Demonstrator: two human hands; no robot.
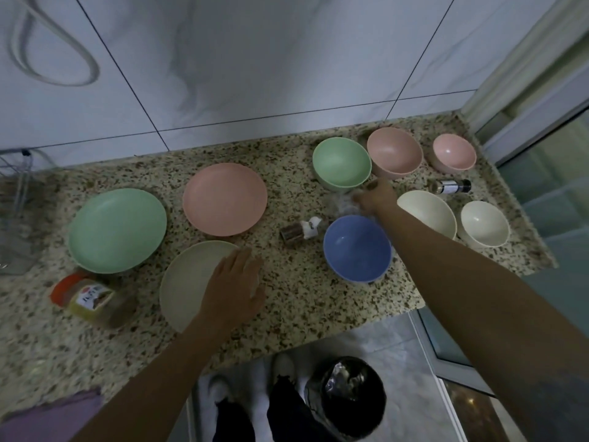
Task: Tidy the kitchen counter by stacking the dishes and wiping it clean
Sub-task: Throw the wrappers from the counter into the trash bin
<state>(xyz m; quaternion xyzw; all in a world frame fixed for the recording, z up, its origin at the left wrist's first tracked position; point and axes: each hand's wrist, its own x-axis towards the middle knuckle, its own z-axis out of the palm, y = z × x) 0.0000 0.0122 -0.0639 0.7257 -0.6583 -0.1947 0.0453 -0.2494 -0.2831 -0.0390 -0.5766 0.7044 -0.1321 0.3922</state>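
The left hand [234, 282] lies flat, fingers straight, over the cream plate [185, 282] at the front edge of the counter [302, 298], where a careless slide could tip the plate off. The right hand [371, 197], too blurred to tell its grip, reaches past the blue bowl [353, 247], which its forearm could knock.

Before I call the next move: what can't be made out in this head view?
Right hand: motion-blurred in the head view; whether it grips anything is unclear.
Cream plate: right side hidden under the left hand.
Purple cloth: cut off by the bottom-left edge.
Red-lidded jar: label blurred, unreadable.
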